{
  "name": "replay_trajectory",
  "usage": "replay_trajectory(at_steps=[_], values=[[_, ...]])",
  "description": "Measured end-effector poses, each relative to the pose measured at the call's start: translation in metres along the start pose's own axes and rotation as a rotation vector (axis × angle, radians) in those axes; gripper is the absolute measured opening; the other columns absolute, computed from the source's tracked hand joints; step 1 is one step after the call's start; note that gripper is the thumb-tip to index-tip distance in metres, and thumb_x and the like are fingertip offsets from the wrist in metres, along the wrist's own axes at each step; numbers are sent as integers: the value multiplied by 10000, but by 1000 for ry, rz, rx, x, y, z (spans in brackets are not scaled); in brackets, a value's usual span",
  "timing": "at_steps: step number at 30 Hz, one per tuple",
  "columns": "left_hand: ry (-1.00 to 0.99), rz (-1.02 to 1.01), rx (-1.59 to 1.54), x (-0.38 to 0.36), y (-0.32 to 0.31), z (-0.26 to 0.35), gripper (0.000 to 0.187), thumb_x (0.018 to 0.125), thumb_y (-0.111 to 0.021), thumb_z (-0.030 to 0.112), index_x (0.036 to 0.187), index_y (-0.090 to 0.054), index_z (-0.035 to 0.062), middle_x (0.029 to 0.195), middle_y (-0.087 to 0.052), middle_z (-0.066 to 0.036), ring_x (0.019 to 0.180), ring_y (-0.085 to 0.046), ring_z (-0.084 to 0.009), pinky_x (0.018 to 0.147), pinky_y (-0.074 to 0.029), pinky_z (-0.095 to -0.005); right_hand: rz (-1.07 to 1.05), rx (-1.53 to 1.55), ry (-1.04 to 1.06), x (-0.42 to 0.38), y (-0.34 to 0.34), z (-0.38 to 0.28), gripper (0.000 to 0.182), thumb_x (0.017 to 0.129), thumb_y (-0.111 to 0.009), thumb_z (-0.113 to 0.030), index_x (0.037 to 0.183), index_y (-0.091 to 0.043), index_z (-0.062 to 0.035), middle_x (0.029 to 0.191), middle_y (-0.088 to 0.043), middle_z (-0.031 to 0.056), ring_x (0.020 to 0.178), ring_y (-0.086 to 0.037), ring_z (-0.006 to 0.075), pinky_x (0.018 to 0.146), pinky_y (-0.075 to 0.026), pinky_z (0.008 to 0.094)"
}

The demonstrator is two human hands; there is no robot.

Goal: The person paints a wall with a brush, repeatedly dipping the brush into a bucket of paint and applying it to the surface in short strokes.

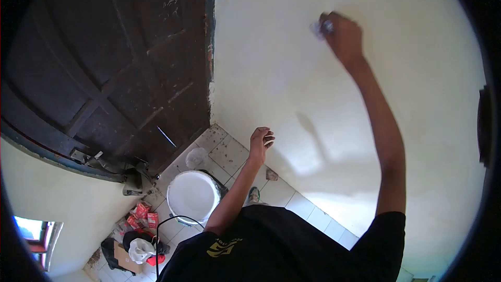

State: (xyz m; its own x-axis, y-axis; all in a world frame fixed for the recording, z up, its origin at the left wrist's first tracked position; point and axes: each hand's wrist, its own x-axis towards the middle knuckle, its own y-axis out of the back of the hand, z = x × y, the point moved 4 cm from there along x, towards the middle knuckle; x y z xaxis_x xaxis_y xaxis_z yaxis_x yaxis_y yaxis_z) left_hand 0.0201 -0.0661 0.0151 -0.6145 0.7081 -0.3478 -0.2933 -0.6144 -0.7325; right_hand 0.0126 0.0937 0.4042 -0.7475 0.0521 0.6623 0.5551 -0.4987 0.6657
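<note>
My right hand [343, 34] is raised high against the cream wall [292, 62], its fingers closed on a crumpled whitish wad [317, 30]. Part of the wad sticks out past the fingers at the wall surface; whether it is cloth or plastic I cannot tell. Lower down, my left hand [261, 141] hangs in the air before the wall, with loosely bent fingers and nothing seen in them. Below and left of it stands a round white bucket [180, 181] with pale content.
A dark panelled door [120, 68] fills the upper left. Clear plastic [197, 157] lies on the tiled floor [228, 151] behind the bucket. Red packets [141, 210], a white bag [142, 250] and cardboard [124, 258] are piled at lower left. A black cable [157, 245] loops near my body.
</note>
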Motion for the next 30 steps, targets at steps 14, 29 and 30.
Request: replay_trajectory(at_steps=[14, 29, 30], values=[[18, 8, -9, -5, 5, -5, 83, 852, -537, 183, 914, -542, 127, 848, -585, -22, 787, -573, -153, 728, -433, -327, -26, -167, 305, -82, -70, -47, 133, 743, -582, -166, 859, -638, -130, 867, -559, 132, 714, -604, 247, 621, -477, 367], [-4, -2, -43, -4, 4, -2, 81, 864, -530, 179, 909, -538, 112, 844, -579, -36, 791, -575, -175, 737, -434, -354, 173, 131, -2, 119, 158, 85, 101, 729, -631, -84, 828, -636, -62, 746, -628, 128, 704, -616, 284, 649, -488, 361], [-17, -15, -54, -7, 2, 0, 79, 860, -532, 174, 909, -538, 113, 844, -578, -37, 792, -572, -177, 735, -434, -354, 183, 128, 3, 127, 172, 84, 101, 729, -631, -84, 828, -636, -62, 746, -628, 128, 704, -616, 284, 649, -488, 361]])
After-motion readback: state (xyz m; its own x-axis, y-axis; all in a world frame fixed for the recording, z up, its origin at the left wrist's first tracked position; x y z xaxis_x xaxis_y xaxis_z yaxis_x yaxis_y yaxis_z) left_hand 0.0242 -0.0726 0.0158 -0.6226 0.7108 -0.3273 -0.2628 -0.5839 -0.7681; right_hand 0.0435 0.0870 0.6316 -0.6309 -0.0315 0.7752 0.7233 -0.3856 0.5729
